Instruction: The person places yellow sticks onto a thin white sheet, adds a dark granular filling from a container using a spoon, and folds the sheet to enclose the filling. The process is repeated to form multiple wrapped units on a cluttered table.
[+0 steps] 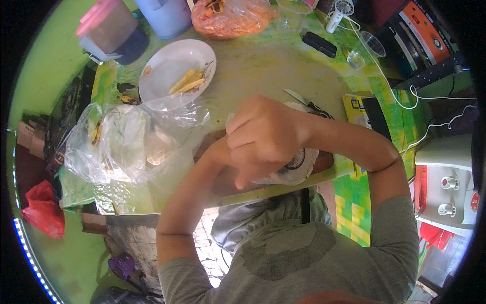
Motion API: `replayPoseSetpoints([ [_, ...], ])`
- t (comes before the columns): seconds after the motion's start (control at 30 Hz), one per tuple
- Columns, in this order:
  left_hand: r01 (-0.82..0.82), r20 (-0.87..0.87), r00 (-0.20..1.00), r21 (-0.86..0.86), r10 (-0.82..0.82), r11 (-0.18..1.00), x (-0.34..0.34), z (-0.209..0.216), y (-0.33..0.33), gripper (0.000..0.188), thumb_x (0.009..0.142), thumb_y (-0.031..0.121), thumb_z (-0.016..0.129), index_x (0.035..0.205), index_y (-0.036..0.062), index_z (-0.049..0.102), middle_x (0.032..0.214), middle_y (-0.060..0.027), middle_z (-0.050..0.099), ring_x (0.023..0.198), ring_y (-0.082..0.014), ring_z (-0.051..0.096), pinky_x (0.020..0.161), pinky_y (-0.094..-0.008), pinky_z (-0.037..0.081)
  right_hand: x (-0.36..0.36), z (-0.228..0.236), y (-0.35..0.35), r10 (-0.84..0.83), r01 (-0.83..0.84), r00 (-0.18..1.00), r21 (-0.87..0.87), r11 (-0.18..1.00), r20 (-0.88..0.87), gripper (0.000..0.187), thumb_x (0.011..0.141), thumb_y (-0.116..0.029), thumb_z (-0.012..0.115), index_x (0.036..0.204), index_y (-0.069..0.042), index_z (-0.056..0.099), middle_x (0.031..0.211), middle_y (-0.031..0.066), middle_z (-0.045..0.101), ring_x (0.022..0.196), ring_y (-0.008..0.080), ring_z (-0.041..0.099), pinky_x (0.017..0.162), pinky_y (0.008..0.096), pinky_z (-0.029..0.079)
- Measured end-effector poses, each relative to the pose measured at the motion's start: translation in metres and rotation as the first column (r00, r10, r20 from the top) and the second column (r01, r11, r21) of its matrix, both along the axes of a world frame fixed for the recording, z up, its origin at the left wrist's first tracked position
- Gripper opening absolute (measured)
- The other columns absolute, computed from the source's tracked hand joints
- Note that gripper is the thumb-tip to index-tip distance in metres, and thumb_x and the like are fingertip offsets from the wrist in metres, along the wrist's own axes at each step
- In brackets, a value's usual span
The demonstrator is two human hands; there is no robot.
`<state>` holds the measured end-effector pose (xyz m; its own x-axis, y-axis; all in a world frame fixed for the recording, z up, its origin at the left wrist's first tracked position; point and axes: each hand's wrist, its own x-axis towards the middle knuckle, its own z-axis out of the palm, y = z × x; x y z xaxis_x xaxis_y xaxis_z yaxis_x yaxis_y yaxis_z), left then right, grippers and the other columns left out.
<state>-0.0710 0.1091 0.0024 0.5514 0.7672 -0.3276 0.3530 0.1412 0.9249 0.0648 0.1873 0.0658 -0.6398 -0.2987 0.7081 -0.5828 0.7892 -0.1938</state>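
My right hand point(268, 126) is closed, its fingers curled, and it crosses over my left hand point(226, 152) above the table. What lies inside its grip is hidden. The fingers of my left hand are mostly covered by the right, so how they are bent does not show. Below both hands is a brown board point(326, 161) with a round white wrapper or sheet point(304, 171) bearing a dark printed circle. Just beyond the hands lies a small knife point(294, 96) with a black handle.
An oval white plate point(154, 83) with pale yellow strips stands far left, beside a crumpled clear plastic bag point(121, 142). At the back are an orange-filled bag point(233, 20), a blue jug point(164, 17) and a clear cup point(364, 53). A white cable point(390, 83) runs along the right.
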Motion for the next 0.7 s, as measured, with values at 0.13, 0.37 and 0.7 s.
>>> replayPoseSetpoints([
  [0.13,-0.03,0.008,1.0,0.063,0.029,0.998,0.005,-0.001,0.001,0.078,0.051,0.023,0.091,0.119,0.0044,0.058,0.116,-0.0106,0.062,0.112,-0.0241,0.059,0.094,-0.0372,0.047,0.0,0.001,0.001,0.088,-0.087,0.996,0.013,0.996,-0.025,0.039,0.075,-0.034,0.078,0.06,-0.011,0.05,0.06,0.0013,0.04,0.051,0.0219,0.049,0.042,0.0351,0.037],
  [0.37,-0.595,0.355,0.792,0.629,0.496,0.5,0.015,0.014,0.007,0.087,0.046,0.021,0.093,0.121,0.0024,0.053,0.114,-0.0112,0.062,0.107,-0.0253,0.062,0.09,-0.0377,0.05,0.001,-0.003,0.041,-0.667,0.65,0.743,-0.288,0.703,0.049,0.033,0.094,-0.028,0.06,0.073,-0.002,0.057,0.065,0.0173,0.058,0.064,0.0401,0.059,0.056,0.0484,0.044],
  [0.7,-0.498,0.208,0.712,0.823,0.671,0.273,0.024,0.001,0.008,0.099,0.045,0.021,0.094,0.128,0.0011,0.044,0.114,-0.0166,0.058,0.104,-0.0337,0.061,0.089,-0.0421,0.049,0.004,-0.019,0.046,-0.779,0.834,0.532,-0.365,0.414,0.332,0.047,0.103,-0.031,0.048,0.073,0.003,0.058,0.06,0.0232,0.051,0.053,0.0388,0.048,0.053,0.0444,0.038],
])
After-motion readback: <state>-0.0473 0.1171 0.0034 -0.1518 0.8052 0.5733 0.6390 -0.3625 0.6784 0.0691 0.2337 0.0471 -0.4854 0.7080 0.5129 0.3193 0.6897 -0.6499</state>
